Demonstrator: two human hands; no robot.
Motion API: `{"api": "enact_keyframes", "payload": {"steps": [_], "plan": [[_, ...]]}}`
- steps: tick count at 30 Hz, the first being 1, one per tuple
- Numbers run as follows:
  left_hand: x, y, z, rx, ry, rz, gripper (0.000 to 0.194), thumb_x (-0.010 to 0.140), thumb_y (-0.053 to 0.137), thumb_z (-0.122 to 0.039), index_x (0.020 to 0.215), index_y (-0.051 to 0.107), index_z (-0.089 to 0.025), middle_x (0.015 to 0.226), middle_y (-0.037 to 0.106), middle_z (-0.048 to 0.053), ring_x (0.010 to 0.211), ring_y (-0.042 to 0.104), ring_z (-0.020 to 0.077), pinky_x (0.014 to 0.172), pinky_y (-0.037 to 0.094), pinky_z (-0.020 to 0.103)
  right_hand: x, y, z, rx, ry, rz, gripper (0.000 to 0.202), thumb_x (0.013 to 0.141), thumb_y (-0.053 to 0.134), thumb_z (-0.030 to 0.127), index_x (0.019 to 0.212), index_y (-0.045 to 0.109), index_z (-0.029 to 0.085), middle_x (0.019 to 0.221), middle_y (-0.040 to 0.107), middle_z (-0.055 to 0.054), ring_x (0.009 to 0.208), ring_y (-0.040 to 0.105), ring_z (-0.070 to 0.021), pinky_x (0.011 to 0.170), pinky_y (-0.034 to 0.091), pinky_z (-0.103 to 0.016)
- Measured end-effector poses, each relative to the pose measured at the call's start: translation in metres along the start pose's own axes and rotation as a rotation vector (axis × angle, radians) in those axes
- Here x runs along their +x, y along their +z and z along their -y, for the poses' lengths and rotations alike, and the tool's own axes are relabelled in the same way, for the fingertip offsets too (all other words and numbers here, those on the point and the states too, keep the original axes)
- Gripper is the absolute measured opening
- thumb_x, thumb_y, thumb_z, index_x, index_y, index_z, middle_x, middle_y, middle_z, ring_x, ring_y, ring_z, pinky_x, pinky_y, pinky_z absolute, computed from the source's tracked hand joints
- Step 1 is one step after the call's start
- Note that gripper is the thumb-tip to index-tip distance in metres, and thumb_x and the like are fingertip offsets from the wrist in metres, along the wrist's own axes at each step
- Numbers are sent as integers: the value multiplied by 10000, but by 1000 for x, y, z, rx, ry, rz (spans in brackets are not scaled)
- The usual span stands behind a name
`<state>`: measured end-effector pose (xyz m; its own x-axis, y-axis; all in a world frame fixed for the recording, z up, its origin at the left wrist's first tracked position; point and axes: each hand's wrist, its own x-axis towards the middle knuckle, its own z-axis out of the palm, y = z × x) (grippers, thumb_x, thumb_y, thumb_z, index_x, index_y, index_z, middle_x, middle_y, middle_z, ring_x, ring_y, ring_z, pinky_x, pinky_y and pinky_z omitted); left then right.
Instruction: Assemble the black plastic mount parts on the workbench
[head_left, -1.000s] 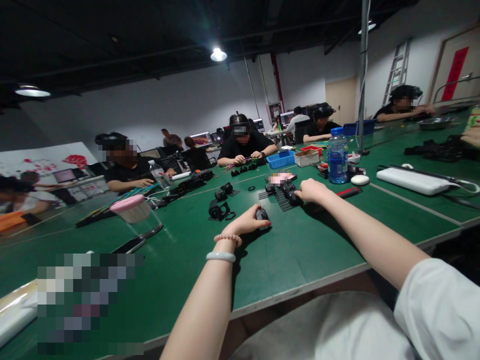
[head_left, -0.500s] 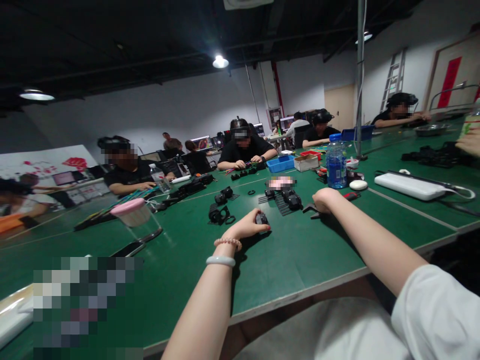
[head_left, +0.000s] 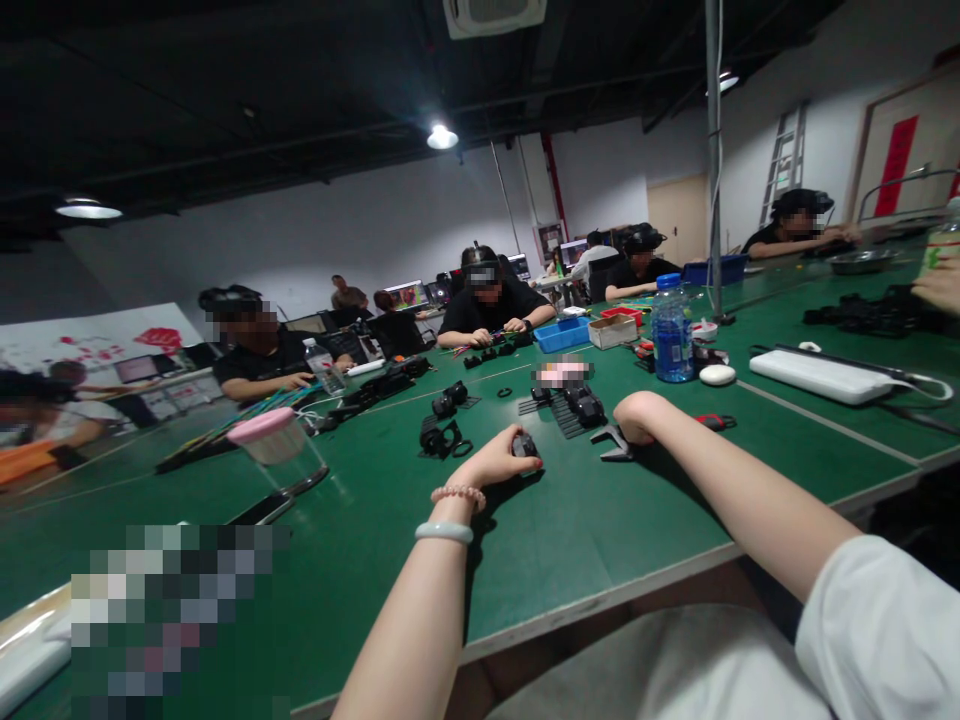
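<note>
My left hand (head_left: 491, 460) is closed around a small black chunky part (head_left: 524, 452), which it holds at the tabletop. A bracelet and a pale bangle circle that wrist. To the right, my right hand (head_left: 640, 416) is closed on an adjustable wrench (head_left: 616, 446) with a red and black handle (head_left: 716, 422). The wrench's open jaws point left toward the black part but stand apart from it. My right fingers are mostly hidden behind the hand. Beyond both hands lie black assemblies (head_left: 585, 404) on the table, and other black ring-shaped parts (head_left: 441, 438) lie near my left hand.
The green table (head_left: 570, 540) carries a blue-labelled bottle (head_left: 673, 330), a white power bank (head_left: 821, 374), a blue tray (head_left: 561, 334) and a cup with a pink lid (head_left: 264, 435). A metal pole (head_left: 715, 200) rises behind the bottle. Several people work around the table.
My right hand has shifted slightly left, bringing the wrench jaws nearer the black part and turning them more into view. My left hand keeps its hold. The whole view has moved slightly.
</note>
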<state>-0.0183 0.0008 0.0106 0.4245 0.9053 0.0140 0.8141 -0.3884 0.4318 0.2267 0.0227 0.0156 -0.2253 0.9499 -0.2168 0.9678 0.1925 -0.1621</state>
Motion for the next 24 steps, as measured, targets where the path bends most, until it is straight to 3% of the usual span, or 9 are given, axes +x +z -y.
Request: {"api": "enact_keyframes", "payload": {"steps": [3, 5, 12, 18, 24], "plan": [[0, 0, 1, 19, 20, -21, 562, 533, 549, -510, 973, 458, -173, 861, 541, 18, 746, 506, 167, 646, 402, 262, -6, -1, 11, -166, 13, 261, 261, 452, 607, 92, 708, 625, 42, 763, 613, -124, 760, 572, -245, 679, 436, -337], [0, 0, 1, 21, 29, -48, 557, 528, 555, -505, 967, 468, -172, 871, 543, 19, 759, 508, 170, 659, 402, 261, -11, -1, 20, -179, -28, 293, 272, 433, 603, 109, 694, 627, 38, 727, 615, -117, 718, 574, -259, 633, 441, -341], [0, 3, -2, 26, 43, -125, 522, 510, 575, -460, 925, 511, -148, 828, 561, 23, 731, 515, 171, 640, 402, 257, -23, 2, 44, -220, -214, 250, 290, 470, 572, 188, 722, 629, 54, 707, 615, -104, 627, 576, -217, 524, 430, -269], [4, 3, 1, 61, 90, -175, 473, 502, 581, -460, 861, 550, -153, 768, 569, 12, 678, 510, 162, 590, 392, 241, -21, 6, 44, -241, -311, 136, 403, 505, 525, 205, 878, 599, 69, 812, 609, -135, 669, 576, -232, 483, 424, -265], [5, 6, 2, 53, 137, -196, 337, 533, 568, -310, 831, 576, -153, 732, 570, 3, 640, 499, 142, 578, 378, 225, -16, 10, 46, -288, -407, 41, 394, 535, 505, 173, 900, 583, 45, 856, 594, -181, 741, 572, -256, 514, 442, -280]]}}
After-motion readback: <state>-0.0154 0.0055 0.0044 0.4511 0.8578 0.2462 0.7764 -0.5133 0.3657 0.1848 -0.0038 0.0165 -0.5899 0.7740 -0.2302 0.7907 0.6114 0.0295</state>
